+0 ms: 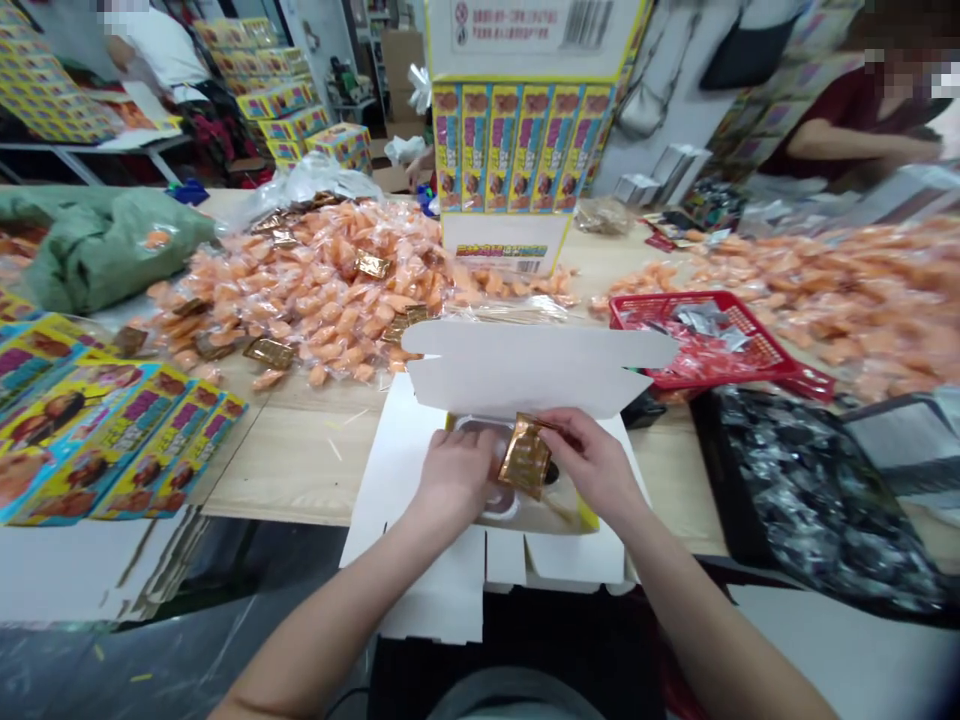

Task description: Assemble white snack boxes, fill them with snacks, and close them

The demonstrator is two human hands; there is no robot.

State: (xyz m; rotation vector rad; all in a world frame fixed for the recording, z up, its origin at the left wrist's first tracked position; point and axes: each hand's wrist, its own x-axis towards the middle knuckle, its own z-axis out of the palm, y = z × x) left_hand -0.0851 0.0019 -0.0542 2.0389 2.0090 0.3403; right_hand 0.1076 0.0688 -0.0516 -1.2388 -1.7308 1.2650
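Observation:
An open white cardboard box (525, 365) stands before me, its lid flap raised at the back. Inside lies a clear plastic tray (501, 503) with round hollows, and a dark round piece (552, 472) shows at its right. My right hand (592, 462) pinches a shiny gold-brown foil sachet (525, 457) by its upper right side, above the tray. My left hand (459, 470) reaches into the box's left side with curled fingers; the fingertips and whatever they hold are hidden.
Wrapped orange pieces (337, 290) heap up behind left, with foil sachets among them. A display carton (517, 150) stands behind the box. A red basket (705, 335) and black tray (810, 500) lie right. Printed boxes (112, 430) stand left. A co-worker (847, 120) sits far right.

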